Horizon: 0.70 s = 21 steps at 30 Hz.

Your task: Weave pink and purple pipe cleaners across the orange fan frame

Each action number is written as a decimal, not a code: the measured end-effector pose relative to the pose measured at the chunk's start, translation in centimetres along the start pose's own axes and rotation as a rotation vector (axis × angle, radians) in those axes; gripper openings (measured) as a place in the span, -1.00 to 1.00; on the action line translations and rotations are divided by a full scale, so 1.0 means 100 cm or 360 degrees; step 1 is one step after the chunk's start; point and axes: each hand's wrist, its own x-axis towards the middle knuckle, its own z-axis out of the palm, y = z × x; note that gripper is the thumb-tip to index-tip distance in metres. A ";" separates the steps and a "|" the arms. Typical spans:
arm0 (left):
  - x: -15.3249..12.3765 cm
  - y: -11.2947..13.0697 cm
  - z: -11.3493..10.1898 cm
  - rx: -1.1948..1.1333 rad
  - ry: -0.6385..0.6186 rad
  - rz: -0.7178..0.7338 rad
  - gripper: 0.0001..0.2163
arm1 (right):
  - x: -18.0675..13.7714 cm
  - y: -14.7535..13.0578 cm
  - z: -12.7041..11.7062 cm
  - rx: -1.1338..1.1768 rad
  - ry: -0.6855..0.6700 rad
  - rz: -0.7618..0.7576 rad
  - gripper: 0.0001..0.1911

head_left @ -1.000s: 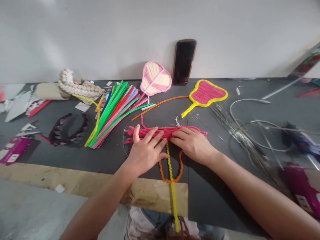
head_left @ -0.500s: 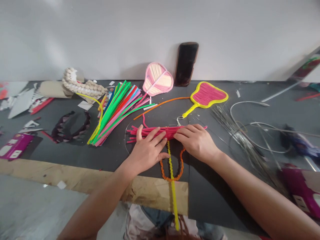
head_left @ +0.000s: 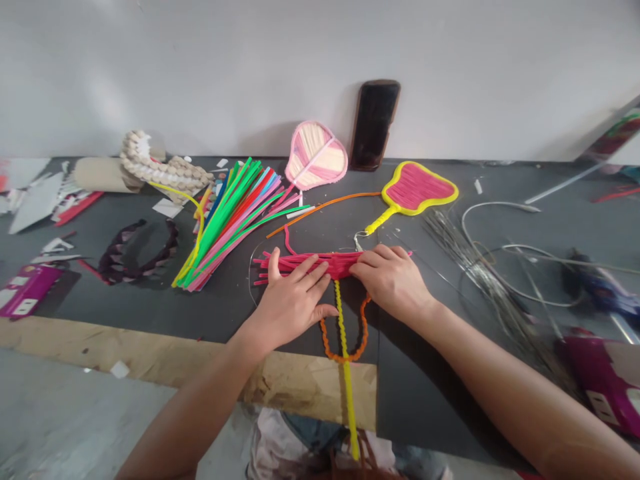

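A bundle of pink pipe cleaners (head_left: pixel 290 261) lies crosswise on the dark mat. Under it is an orange wavy loop (head_left: pixel 325 341) with a long yellow twisted stem (head_left: pixel 347 373) running toward me. My left hand (head_left: pixel 293 299) rests flat on the bundle's left half with its fingers spread. My right hand (head_left: pixel 395 280) covers the right half, its fingers close together and curled over the pink strands; the thumb is hidden. The bundle's tips stick out past both hands.
A fan of green, pink and red pipe cleaners (head_left: pixel 233 217) lies at the left, beside a dark braided headband (head_left: pixel 137 253). Two small woven fans (head_left: pixel 315 157) (head_left: pixel 419 188), a phone (head_left: pixel 374 123), thin wires (head_left: pixel 475 267) and a glue gun (head_left: pixel 603 287) lie around. The mat ends on bare wood (head_left: pixel 150 353).
My right hand has slid a little to the left along the pink bundle. My left hand stays flat in place. The view has shifted slightly.
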 end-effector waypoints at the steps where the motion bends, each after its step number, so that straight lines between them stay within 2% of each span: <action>1: 0.000 0.000 0.000 -0.0002 -0.0009 -0.0004 -0.60 | 0.000 0.001 0.000 0.0011 -0.0007 0.0008 -0.82; 11: -0.003 -0.010 -0.002 -0.0086 -0.0010 -0.0078 -0.62 | -0.007 0.009 0.002 0.0205 -0.0014 0.0133 -0.80; 16: -0.004 -0.012 -0.003 -0.0070 -0.0038 -0.0094 -0.63 | -0.006 0.007 0.001 0.0153 -0.0044 0.0141 -0.80; 21: -0.002 -0.011 -0.001 -0.0020 0.0071 -0.0069 -0.64 | -0.009 0.005 0.000 0.0051 0.0036 0.0054 -0.78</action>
